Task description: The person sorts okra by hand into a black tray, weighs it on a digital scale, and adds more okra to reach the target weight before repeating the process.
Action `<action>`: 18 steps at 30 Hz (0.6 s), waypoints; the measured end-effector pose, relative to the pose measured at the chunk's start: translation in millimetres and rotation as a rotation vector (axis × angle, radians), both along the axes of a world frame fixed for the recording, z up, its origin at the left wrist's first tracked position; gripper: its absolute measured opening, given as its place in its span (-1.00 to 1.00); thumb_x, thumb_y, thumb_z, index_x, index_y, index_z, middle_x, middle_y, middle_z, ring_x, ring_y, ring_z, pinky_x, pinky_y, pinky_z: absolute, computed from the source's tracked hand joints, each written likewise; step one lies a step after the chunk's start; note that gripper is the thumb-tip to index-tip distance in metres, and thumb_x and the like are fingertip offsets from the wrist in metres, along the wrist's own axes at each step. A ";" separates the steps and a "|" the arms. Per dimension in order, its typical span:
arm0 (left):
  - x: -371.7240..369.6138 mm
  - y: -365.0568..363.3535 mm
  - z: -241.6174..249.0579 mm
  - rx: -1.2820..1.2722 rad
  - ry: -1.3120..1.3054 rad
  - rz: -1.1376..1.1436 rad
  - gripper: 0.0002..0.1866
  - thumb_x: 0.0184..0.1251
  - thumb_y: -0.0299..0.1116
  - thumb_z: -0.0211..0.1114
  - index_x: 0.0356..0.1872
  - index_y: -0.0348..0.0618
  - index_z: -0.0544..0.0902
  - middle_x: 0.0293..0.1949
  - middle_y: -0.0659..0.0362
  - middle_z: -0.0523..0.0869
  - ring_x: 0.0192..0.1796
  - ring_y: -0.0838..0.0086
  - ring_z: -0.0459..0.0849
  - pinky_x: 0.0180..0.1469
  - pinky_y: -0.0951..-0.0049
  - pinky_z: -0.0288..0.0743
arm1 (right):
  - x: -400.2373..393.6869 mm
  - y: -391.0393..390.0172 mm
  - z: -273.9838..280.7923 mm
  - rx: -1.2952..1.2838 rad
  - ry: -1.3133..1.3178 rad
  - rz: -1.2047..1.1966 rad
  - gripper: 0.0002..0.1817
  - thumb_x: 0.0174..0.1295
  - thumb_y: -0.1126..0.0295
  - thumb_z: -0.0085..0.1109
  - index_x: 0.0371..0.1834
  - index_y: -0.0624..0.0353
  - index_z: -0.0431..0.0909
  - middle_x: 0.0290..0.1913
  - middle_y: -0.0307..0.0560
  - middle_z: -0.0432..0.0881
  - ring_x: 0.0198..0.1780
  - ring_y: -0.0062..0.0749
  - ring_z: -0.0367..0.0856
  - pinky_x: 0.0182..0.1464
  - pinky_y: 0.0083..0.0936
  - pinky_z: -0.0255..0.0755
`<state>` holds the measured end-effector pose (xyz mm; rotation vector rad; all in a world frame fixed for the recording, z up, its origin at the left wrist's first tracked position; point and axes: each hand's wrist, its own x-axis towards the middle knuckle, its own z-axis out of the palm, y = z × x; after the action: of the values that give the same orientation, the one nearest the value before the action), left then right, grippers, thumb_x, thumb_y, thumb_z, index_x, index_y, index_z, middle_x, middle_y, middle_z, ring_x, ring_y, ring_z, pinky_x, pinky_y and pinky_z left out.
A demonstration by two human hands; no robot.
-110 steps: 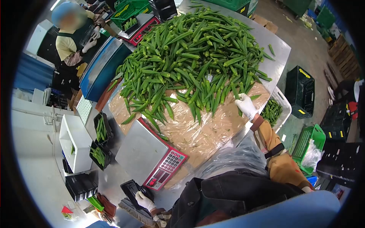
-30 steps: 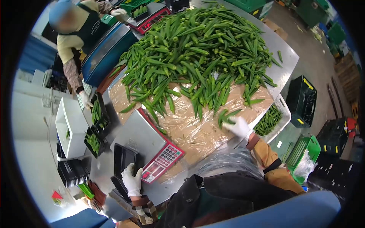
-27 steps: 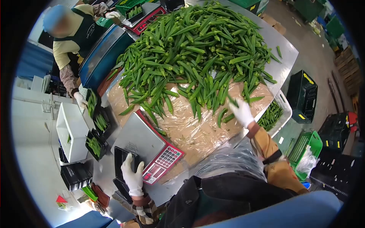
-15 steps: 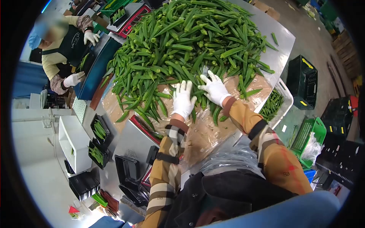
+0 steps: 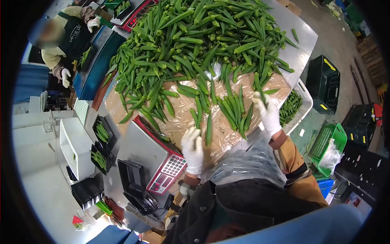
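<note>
Both hands wear white gloves. My left hand point(image 5: 192, 150) is at the near edge of the brown, plastic-covered surface point(image 5: 170, 124), right of the scale, its fingers slightly bent and apart with nothing seen in them. Loose okra pods point(image 5: 209, 129) lie just beyond its fingertips. My right hand point(image 5: 269, 116) is at the right side of that surface, fingers loosely spread, with the fingertips against or beside an okra pod point(image 5: 260, 86). Between the hands lies a small fan of okra pods point(image 5: 230, 110). The large okra pile point(image 5: 195, 44) covers the far part of the table.
A red-edged scale point(image 5: 146, 152) and open black trays point(image 5: 132, 177) stand at the left. A white crate point(image 5: 302, 99) of okra is at the right, near a green basket point(image 5: 325, 150). Across the table, a gloved co-worker point(image 5: 75, 36) stands at the upper left.
Both my hands have drawn back from the pile towards my body, the right also outward. Several pods now lie spread nearer me. The scale's keypad has come into view. The co-worker's hands have shifted.
</note>
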<state>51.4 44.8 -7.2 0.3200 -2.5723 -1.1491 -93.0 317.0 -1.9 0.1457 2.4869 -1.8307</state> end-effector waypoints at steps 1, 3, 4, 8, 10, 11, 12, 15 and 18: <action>-1.8 -7.2 -1.2 0.117 -0.001 0.098 -0.75 0.32 -0.53 0.29 0.01 -0.18 0.70 0.08 0.01 0.68 0.19 0.18 0.60 0.31 0.27 0.40 | 5.4 9.4 -2.6 0.158 -0.067 0.016 -0.67 0.33 0.31 0.19 0.11 0.18 0.58 -0.12 0.17 0.72 -0.07 0.06 0.70 0.01 -0.18 0.57; -10.9 -15.0 -1.3 0.259 -0.026 0.212 -0.78 0.31 -0.51 0.31 -0.03 -0.21 0.69 -0.01 0.01 0.70 0.06 0.24 0.67 0.19 0.30 0.50 | 17.6 23.2 -6.3 0.474 -0.200 0.048 -0.63 0.36 0.16 0.18 0.07 0.18 0.62 -0.25 0.22 0.72 -0.19 0.13 0.71 -0.09 -0.12 0.58; -18.0 -16.5 -0.8 0.286 -0.052 0.227 -0.79 0.31 -0.49 0.33 -0.05 -0.23 0.69 -0.04 0.01 0.70 0.01 0.25 0.68 0.14 0.30 0.53 | 26.7 22.1 -8.5 0.533 -0.220 0.075 -0.62 0.33 0.12 0.20 0.04 0.16 0.63 -0.28 0.23 0.71 -0.20 0.14 0.71 -0.11 -0.12 0.58; -31.3 11.9 -8.9 0.276 -0.238 0.090 -0.74 0.24 -0.40 0.43 -0.07 -0.25 0.68 -0.14 0.01 0.70 -0.11 0.23 0.70 0.00 0.28 0.58 | 52.4 -0.4 -30.4 0.622 -0.217 0.108 -0.53 0.22 0.04 0.31 0.03 0.18 0.64 -0.26 0.23 0.72 -0.18 0.11 0.72 -0.09 -0.14 0.58; -28.1 29.1 -25.9 -0.338 -0.221 -0.055 -0.59 0.15 -0.41 0.48 0.04 -0.24 0.64 -0.15 0.08 0.72 -0.15 0.40 0.69 -0.05 0.40 0.59 | 51.2 -13.9 -37.5 0.592 -0.208 0.083 -0.51 0.17 0.07 0.36 0.01 0.22 0.64 -0.23 0.22 0.73 -0.16 0.09 0.72 -0.05 -0.19 0.58; -26.9 29.4 -33.3 -0.374 -0.209 -0.069 -0.61 0.17 -0.45 0.44 0.04 -0.25 0.62 -0.16 0.10 0.71 -0.18 0.42 0.68 -0.07 0.42 0.58 | 46.5 -15.4 -36.7 0.605 -0.232 0.106 -0.53 0.13 0.13 0.38 0.00 0.23 0.63 -0.25 0.21 0.73 -0.16 0.08 0.72 -0.05 -0.23 0.57; -29.2 30.3 -34.6 -0.409 -0.193 -0.086 -0.63 0.19 -0.49 0.41 0.05 -0.26 0.61 -0.18 0.12 0.70 -0.20 0.45 0.66 -0.09 0.44 0.57 | 39.2 -12.0 -37.1 0.559 -0.251 0.127 -0.54 0.12 0.15 0.37 0.00 0.22 0.63 -0.26 0.21 0.73 -0.16 0.07 0.72 -0.05 -0.23 0.57; -30.0 13.0 -30.8 0.126 -0.275 -0.068 -0.72 0.22 -0.57 0.31 -0.02 -0.29 0.59 -0.23 0.16 0.66 -0.25 0.49 0.62 -0.11 0.49 0.54 | 25.7 4.6 -33.3 0.413 -0.279 0.151 -0.54 0.09 0.17 0.34 0.01 0.22 0.61 -0.27 0.20 0.73 -0.17 0.06 0.72 -0.06 -0.23 0.56; -53.9 -9.8 -26.3 0.134 -0.123 0.087 -0.74 0.19 -0.55 0.33 -0.10 -0.29 0.53 -0.26 0.13 0.63 -0.23 0.44 0.60 -0.06 0.44 0.52 | 11.1 -5.8 -17.6 0.410 -0.211 0.056 -0.54 0.09 0.14 0.32 -0.01 0.21 0.62 -0.32 0.20 0.73 -0.22 0.09 0.72 -0.06 -0.19 0.56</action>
<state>-2.5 35.0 -33.5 0.5443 -2.5615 -1.3105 -81.9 311.2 -19.5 0.2645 2.6418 -1.1924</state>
